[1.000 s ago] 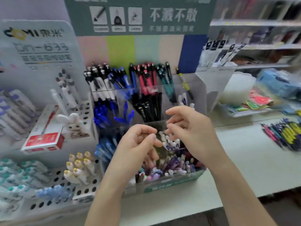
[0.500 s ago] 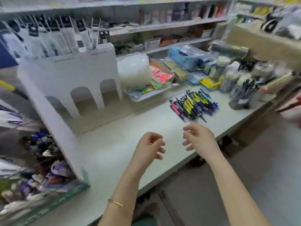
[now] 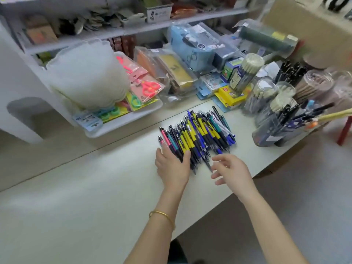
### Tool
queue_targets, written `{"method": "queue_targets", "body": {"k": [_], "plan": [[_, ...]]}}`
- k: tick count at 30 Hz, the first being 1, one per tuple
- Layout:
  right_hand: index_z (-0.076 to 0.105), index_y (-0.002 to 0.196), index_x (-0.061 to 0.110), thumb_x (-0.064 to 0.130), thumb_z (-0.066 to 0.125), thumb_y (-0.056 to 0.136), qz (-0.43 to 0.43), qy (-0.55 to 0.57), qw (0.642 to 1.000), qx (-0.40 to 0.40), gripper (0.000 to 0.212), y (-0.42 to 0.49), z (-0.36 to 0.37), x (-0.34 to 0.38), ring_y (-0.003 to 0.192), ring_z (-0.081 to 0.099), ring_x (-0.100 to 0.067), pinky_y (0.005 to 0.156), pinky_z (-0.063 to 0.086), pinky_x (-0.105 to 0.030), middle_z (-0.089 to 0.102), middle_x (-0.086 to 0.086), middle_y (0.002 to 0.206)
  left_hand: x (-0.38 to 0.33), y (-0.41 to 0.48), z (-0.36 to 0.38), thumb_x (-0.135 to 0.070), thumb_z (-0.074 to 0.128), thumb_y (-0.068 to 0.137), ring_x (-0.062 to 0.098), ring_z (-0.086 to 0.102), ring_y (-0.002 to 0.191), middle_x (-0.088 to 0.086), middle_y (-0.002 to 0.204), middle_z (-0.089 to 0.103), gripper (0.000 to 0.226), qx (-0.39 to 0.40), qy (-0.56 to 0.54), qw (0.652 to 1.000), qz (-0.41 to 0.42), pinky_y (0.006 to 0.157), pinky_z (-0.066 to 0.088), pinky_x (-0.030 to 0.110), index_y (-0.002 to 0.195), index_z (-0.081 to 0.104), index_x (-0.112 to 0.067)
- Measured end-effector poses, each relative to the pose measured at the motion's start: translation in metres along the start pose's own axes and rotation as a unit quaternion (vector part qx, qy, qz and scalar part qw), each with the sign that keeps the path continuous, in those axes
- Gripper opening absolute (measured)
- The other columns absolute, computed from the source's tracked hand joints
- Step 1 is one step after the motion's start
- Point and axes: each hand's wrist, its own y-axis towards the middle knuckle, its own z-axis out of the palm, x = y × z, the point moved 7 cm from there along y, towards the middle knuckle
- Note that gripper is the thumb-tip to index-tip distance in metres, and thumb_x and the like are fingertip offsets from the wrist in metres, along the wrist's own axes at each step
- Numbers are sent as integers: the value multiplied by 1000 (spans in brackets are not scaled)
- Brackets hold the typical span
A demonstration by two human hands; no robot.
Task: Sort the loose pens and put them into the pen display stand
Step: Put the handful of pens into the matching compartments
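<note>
Head view: loose pens (image 3: 198, 133) lying heaped on white table (image 3: 85, 187). Left hand (image 3: 172, 166) apparently curling thumb and fingers round the pile's near-left ends, blur hindering certainty. Right hand (image 3: 231, 171) hovering just beside the pile, fingers spreading apart, holding nothing.

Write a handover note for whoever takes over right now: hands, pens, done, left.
Left hand: on the near left end of the pen pile; I cannot tell whether it grips any pens.
Right hand: open, fingers spread, just short of the pile's near right end, holding nothing.
Pens: mixed yellow, blue, black, teal and pink, heaped loose on the counter.
Display stand: out of view.
Done: nothing visible here.
Left: sort the pile, then carry the pens to the stand.
</note>
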Motion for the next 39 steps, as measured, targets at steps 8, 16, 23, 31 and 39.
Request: {"method": "queue_targets", "body": {"k": [8, 16, 23, 31, 39], "plan": [[60, 98, 19, 4, 49, 94, -46, 1, 998, 31, 19, 68, 8, 27, 55, 59, -9, 49, 50, -25, 65, -8, 84, -7, 22, 25, -51, 53, 90, 33, 27, 136, 13, 154, 25, 83, -93, 110, 990, 3, 110, 25, 45, 152, 16, -12], [59, 99, 20, 4, 48, 92, -120, -24, 986, 117, 21, 109, 32, 53, 49, 58, -3, 55, 47, -26, 64, 0, 79, -13, 33, 22, -37, 62, 83, 35, 37, 128, 14, 145, 40, 78, -159, 98, 979, -87, 103, 32, 45, 147, 29, -7], [59, 95, 26, 8, 48, 92, -147, -49, 977, 146, 22, 130, 36, 57, 50, 57, -2, 60, 51, -32, 65, 1, 84, -20, 37, 25, -63, 30, 77, 38, 44, 121, 17, 137, 47, 88, -194, 126, 969, -90, 96, 40, 49, 143, 38, -5], [62, 100, 25, 10, 48, 92, -200, -95, 960, 171, 23, 140, 46, 64, 65, 60, -23, 69, 53, -43, 60, 3, 70, -13, 49, 19, -39, 66, 84, 39, 42, 121, 19, 137, 45, 76, -185, 149, 966, -105, 97, 38, 49, 145, 35, -6], [64, 103, 21, 11, 48, 92, -208, -105, 956, 180, 22, 149, 54, 69, 65, 59, -18, 69, 53, -45, 56, 7, 68, -10, 62, 14, -44, 63, 83, 34, 35, 125, 14, 142, 36, 85, -165, 177, 961, -133, 99, 33, 44, 148, 23, -8]]}}
